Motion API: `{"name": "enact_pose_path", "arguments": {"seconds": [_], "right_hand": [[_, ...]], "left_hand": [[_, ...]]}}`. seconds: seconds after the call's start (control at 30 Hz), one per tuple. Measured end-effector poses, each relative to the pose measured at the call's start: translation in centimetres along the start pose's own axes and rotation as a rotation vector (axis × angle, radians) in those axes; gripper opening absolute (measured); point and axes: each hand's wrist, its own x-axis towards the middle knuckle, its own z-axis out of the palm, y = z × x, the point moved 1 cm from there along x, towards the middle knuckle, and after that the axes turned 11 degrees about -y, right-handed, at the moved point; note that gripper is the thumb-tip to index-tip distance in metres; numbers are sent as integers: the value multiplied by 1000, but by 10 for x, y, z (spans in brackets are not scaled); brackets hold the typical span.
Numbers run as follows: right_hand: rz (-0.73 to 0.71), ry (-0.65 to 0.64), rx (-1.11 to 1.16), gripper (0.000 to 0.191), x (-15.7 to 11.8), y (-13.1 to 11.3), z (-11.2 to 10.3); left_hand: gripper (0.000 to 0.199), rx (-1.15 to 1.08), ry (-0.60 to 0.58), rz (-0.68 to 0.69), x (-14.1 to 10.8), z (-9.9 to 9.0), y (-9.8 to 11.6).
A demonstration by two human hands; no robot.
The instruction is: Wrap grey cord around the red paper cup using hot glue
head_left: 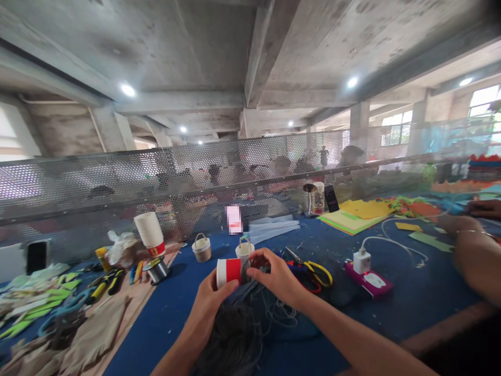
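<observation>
A: Starting at your left, what is laid out?
B: A leaning stack of paper cups (148,230), mostly white with red low down, then a wire spool (158,270). Next, on the blue table (152,324), stands a small handled bucket (202,250); it looks complete.
A: And in front of you?
B: Your left hand (215,297) is closed round the white end of a red-and-white paper cup (234,270), held on its side above the table. Just behind it is a second handled bucket (245,247), apparently done too.
A: What about the right hand (276,274)?
B: Your thumb and fingers pinch the cup's other end, over a greyish patch; you cannot tell whether that is a wrapping. A tangle of dark thread (230,337) lies below.
A: So how far along are you?
B: Partway, judging by those two buckets: no handle shows on this cup, so covering and handle probably remain. The yellow-handled scissors (321,274) lie to your right, untouched.
</observation>
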Motion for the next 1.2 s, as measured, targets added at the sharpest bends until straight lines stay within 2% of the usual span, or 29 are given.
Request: {"name": "enact_pose_path", "arguments": {"seconds": [0.2,0.4,0.6,0.93,1.2], "right_hand": [[-13,6,-19,25,-1,-1,4],[-51,-7,-31,26,-4,-2,7],[-99,20,-110,32,-4,-6,5],[-101,-8,-108,15,-3,-8,2],[-65,-7,-114,6,-4,-11,-1]], "left_hand": [[42,70,60,-33,1,1,-3],[37,86,25,-14,-1,4,0],[38,65,59,-29,-1,2,-2],[36,61,17,-22,0,4,-3],[35,77,29,-48,3,0,-8]]}}
